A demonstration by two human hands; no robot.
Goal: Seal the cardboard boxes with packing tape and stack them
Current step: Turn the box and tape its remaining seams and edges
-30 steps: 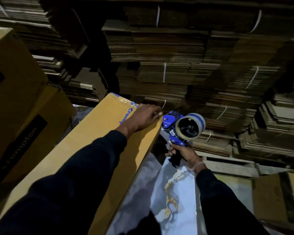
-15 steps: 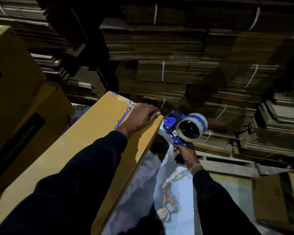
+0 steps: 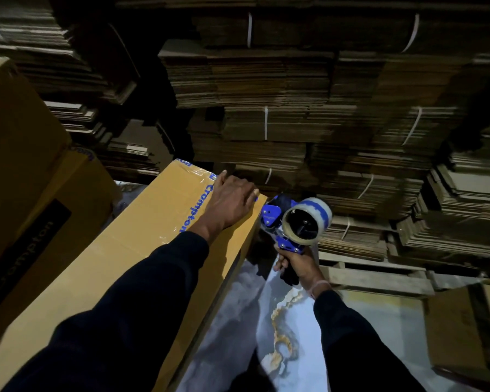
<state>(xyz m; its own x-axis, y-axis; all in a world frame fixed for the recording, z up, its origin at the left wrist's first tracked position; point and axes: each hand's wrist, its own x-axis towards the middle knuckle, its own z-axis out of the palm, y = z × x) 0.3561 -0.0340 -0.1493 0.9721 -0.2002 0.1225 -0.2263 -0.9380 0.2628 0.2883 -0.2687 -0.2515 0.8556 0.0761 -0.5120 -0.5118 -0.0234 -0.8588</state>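
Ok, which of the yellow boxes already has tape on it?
The long box under the left hand: shiny clear tape crosses its far end. The two stacked boxes at far left show no tape from here.

Across the top of my frame, strapped bundles of flattened cardboard [image 3: 277,89] rise in a dim wall. At lower centre I see a glossy marbled floor [image 3: 283,335]; at right, a wooden pallet [image 3: 376,278] under the bundles.

left hand [image 3: 232,202] on box [image 3: 130,250]
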